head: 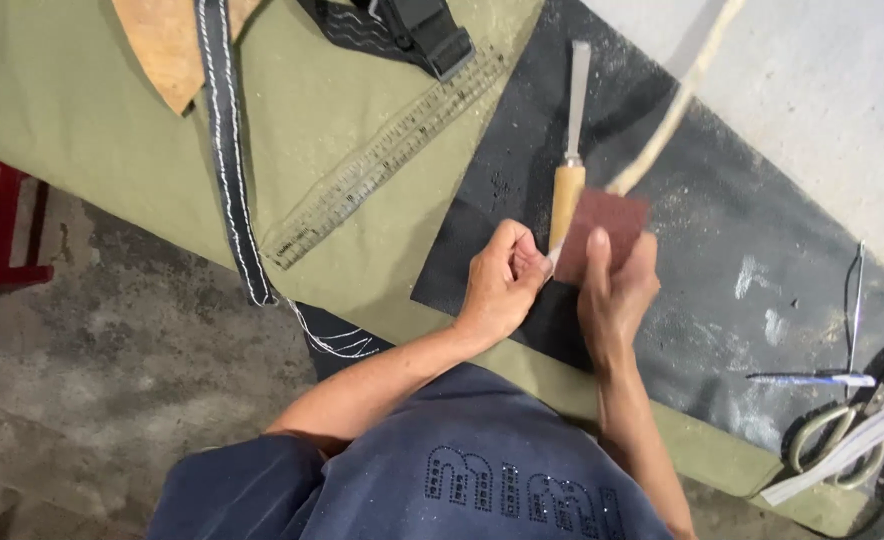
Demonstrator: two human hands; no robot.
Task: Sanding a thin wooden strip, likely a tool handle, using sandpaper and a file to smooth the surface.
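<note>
— Holding anything, the left hand (503,283)?

— Yes. Its fingers (525,262) are curled together, pinching the near end of a long, thin pale strip (674,103) that runs up and away over the bench.

— And the right hand (614,290)?

— Its fingers are clamped on a small reddish-brown square of abrasive paper (607,230), folded against the strip just above the left hand. The right hand is blurred.

— Where does all this sit?

— Over a black rubbery mat (722,250) dusted with pale powder, which lies on the olive-green cloth covering the bench (62,90).

— What lies close by?

— A chisel with a pale wooden handle and grey steel blade (570,150) rests on the mat, just beside the hands. A clear plastic ruler (387,160) lies slantwise on the cloth to the left, near a black strap with white stitching (227,150) that hangs over the bench edge.

— Anything farther off?

— Scissors with pale handles (842,435) and a blue pen (812,379) at the right edge of the mat, well apart from the hands.
</note>
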